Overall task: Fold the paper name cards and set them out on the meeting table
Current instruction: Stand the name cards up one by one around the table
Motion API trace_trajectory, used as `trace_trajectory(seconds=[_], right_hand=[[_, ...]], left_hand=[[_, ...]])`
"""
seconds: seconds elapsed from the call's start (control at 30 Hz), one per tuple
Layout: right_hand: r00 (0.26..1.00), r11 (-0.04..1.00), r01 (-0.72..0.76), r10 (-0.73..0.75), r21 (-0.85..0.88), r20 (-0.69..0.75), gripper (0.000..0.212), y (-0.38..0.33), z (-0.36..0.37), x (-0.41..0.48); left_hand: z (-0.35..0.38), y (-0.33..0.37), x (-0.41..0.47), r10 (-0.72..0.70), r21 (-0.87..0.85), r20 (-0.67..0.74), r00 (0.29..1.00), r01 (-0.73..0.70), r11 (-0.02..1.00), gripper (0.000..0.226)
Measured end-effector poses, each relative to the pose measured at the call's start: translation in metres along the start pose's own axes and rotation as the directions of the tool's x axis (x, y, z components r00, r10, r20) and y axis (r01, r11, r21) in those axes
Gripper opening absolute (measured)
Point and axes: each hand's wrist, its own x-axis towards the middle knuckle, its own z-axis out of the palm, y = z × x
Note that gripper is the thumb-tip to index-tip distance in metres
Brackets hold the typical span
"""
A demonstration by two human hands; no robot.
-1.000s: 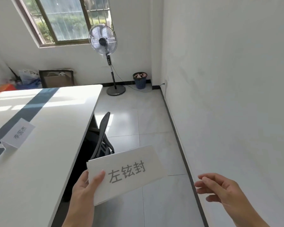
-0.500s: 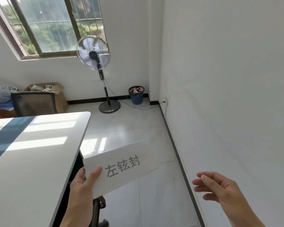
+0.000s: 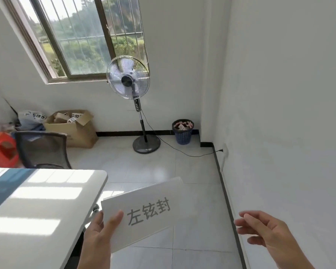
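Left hand (image 3: 100, 232) pinching flat white paper name card (image 3: 144, 212), right hand (image 3: 266, 232) loosely spread, glossy white table (image 3: 37, 220).

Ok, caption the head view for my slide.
Left hand holds a name card beside the table; right hand empty.

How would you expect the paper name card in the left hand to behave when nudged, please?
Probably fairly stiff: the name card juts out unsupported past the left hand, gripped at one end, without drooping. Likely very light, as that hand alone carries it. Stood on the table, a nudge might tip or slide it.
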Motion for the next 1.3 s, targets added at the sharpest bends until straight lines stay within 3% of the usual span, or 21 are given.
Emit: trace_trajectory(seconds=[0.1,0.2,0.3,0.4,0.53,0.73,0.83,0.9,1.1,1.2,1.3], right_hand=[[0.994,0.997,0.023,-0.016,-0.07,0.104,0.016,-0.025,0.024,0.079],[0.983,0.991,0.028,-0.004,-0.13,0.185,0.013,-0.042,0.054,0.15],[0.971,0.986,0.02,0.021,-0.168,0.238,0.013,-0.051,0.085,0.223],[0.965,0.985,0.021,0.025,-0.172,0.26,0.013,-0.063,0.121,0.293],[0.963,0.985,0.04,0.007,-0.169,0.268,0.014,-0.097,0.163,0.383],[0.966,0.986,0.085,-0.047,-0.141,0.255,0.015,-0.158,0.221,0.497],[0.96,0.987,0.09,-0.05,-0.134,0.275,0.034,-0.176,0.255,0.557],[0.953,0.986,0.088,-0.041,-0.145,0.301,0.021,-0.181,0.28,0.605],[0.9,0.973,0.109,-0.011,-0.201,0.437,0.014,-0.207,0.374,0.756],[0.839,0.964,0.139,0.007,-0.227,0.544,0.014,-0.229,0.435,0.818],[0.756,0.947,0.179,0.041,-0.267,0.654,0.014,-0.25,0.502,0.863]], left_hand=[[0.013,0.005,0.044,0.001,-0.038,-0.083,0.997,-0.004,0.999,0.022],[0.018,0.009,0.093,-0.013,-0.068,-0.189,0.982,0.0,0.998,0.04],[0.021,0.004,0.153,-0.008,-0.097,-0.269,0.963,-0.019,0.995,0.02],[0.023,0.008,0.227,0.001,-0.105,-0.316,0.949,-0.036,0.994,0.013],[0.038,0.032,0.334,0.008,-0.114,-0.327,0.945,-0.048,0.992,0.019],[0.071,0.076,0.474,0.07,-0.072,-0.223,0.972,-0.088,0.994,0.018],[0.077,0.089,0.532,0.074,-0.066,-0.209,0.975,-0.089,0.994,0.016],[0.076,0.091,0.571,0.064,-0.071,-0.235,0.97,-0.083,0.994,0.019],[0.07,0.104,0.692,0.027,-0.109,-0.413,0.91,-0.079,0.991,0.018],[0.067,0.123,0.737,0.012,-0.101,-0.512,0.859,-0.075,0.992,0.017],[0.056,0.135,0.76,-0.017,-0.12,-0.609,0.793,-0.07,0.99,0.035]])
